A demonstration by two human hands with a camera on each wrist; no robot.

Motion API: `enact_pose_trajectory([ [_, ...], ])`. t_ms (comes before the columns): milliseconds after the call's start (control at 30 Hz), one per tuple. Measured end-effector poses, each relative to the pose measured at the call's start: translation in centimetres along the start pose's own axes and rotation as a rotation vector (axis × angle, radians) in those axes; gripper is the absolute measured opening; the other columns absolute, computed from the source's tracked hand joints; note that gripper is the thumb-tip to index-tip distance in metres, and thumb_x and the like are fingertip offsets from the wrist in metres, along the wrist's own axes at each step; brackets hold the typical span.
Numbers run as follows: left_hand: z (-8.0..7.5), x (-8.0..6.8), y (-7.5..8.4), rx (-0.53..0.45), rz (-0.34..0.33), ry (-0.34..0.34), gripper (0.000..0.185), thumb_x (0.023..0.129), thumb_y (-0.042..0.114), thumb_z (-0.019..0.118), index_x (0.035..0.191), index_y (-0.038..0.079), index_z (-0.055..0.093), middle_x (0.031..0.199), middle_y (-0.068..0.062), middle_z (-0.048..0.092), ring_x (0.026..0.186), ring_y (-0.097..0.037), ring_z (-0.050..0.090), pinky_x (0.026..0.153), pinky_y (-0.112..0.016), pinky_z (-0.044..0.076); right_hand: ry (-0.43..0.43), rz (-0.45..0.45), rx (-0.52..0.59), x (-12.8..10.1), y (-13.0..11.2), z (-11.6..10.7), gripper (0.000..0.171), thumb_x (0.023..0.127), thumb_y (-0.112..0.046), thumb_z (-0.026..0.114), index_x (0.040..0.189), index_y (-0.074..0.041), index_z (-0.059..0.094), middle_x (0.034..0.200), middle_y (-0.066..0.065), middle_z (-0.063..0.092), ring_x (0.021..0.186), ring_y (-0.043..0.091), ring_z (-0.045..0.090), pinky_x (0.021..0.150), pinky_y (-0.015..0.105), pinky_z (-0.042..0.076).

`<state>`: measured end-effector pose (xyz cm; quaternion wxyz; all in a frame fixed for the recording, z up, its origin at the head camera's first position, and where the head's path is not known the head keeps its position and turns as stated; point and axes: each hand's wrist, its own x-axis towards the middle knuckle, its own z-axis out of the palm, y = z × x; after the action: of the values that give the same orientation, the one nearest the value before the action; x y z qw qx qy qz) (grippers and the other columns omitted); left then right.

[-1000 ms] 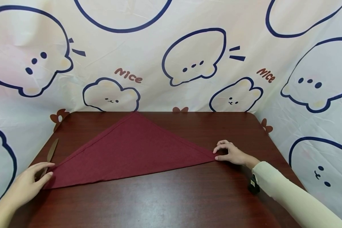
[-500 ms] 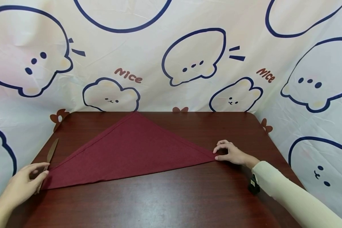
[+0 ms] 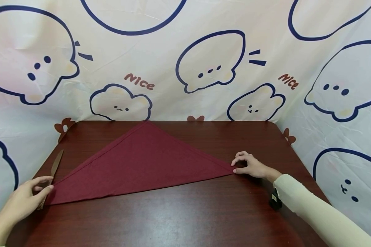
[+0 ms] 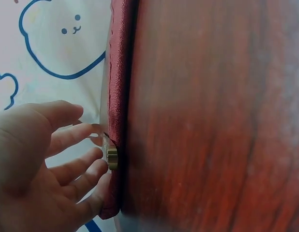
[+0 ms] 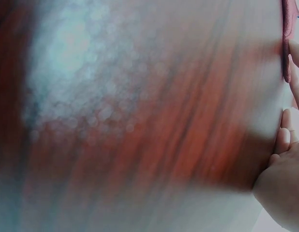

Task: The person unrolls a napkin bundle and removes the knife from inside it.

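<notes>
Left hand (image 3: 24, 199) rested at the left corner of the folded maroon cloth (image 3: 142, 164), fingers loosely spread, holding nothing; cloth lay as a flat triangle on the worktop (image 3: 185, 212); right hand (image 3: 250, 166) pinned the right corner, fingers curled; judged mid-fold, corners next needing a firm pinch.

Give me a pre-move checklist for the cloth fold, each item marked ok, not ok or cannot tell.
1. Maroon cloth lies flat as a triangle: ok.
2. Left hand at the cloth's left corner: ok.
3. Right hand at the right corner: ok.
4. Firm pinch on either corner: cannot tell.
5. Knife clear of the left corner: not ok, it lies right beside the hand.
6. Table bare in front of the cloth: ok.
</notes>
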<state>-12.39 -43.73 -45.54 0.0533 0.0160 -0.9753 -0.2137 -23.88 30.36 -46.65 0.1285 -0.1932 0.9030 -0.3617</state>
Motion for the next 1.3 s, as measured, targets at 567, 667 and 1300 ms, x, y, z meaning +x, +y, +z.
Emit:
enact_pose_trajectory([
  [567, 0.1, 0.7, -0.4, 0.007, 0.000, -0.070, 0.052, 0.097, 0.024, 0.067, 0.128, -0.014, 0.049, 0.112, -0.043, 0.059, 0.093, -0.054, 0.065, 0.068, -0.056, 0.052, 0.000, 0.003, -0.005, 0.1, 0.2, 0.1, 0.015, 0.088, -0.021, 0.079, 0.102, -0.017, 0.075, 0.124, 0.012, 0.051, 0.121, 0.030, 0.041, 0.104, 0.057, 0.033],
  [667, 0.1, 0.9, -0.6, 0.011, 0.003, -0.084, 0.055, 0.094, 0.022, 0.071, 0.129, -0.013, 0.048, 0.110, -0.041, 0.060, 0.088, -0.046, 0.067, 0.067, -0.049, 0.052, 0.002, 0.003, -0.008, 0.1, 0.2, 0.0, 0.015, 0.088, -0.021, 0.079, 0.101, -0.017, 0.075, 0.125, 0.012, 0.051, 0.121, 0.031, 0.042, 0.104, 0.057, 0.033],
  [1300, -0.5, 0.8, -1.2, -0.045, -0.044, -0.226, 0.066, 0.088, 0.005, 0.073, 0.136, -0.024, 0.038, 0.112, -0.047, 0.054, 0.090, -0.045, 0.066, 0.060, -0.019, 0.044, 0.000, -0.008, -0.020, 0.0, -0.2, 0.0, 0.014, 0.088, -0.022, 0.079, 0.101, -0.017, 0.075, 0.125, 0.013, 0.051, 0.121, 0.031, 0.042, 0.103, 0.057, 0.033],
])
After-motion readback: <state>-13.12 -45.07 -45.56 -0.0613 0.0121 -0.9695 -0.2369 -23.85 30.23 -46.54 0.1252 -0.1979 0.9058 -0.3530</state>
